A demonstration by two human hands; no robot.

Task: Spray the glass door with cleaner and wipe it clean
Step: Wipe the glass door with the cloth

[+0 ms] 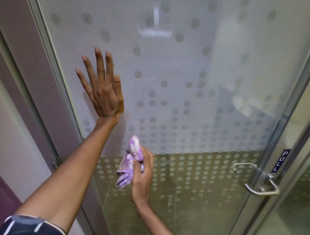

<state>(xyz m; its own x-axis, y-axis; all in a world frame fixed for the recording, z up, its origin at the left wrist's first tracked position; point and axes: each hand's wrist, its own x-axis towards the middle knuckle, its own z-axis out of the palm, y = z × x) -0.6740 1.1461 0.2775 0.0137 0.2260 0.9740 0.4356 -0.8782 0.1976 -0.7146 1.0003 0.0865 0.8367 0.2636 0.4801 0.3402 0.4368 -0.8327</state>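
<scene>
A tall glass door (198, 65) fills the view, frosted with a dot pattern above and clear with pale dots below. My left hand (102, 89) lies flat on the frosted glass near the door's left edge, fingers spread and pointing up. My right hand (142, 174) is lower, at the line where frosted meets clear, shut on a bunched purple and white cloth (128, 161) that is held against the glass. No spray bottle is in view.
A metal lever handle (260, 184) sits at the door's right edge, under a blue PULL sign (281, 160). A grey metal frame (51, 61) runs down the left side, with a purple-grey wall (14, 38) beyond it. Another glass panel (300, 205) stands at the right.
</scene>
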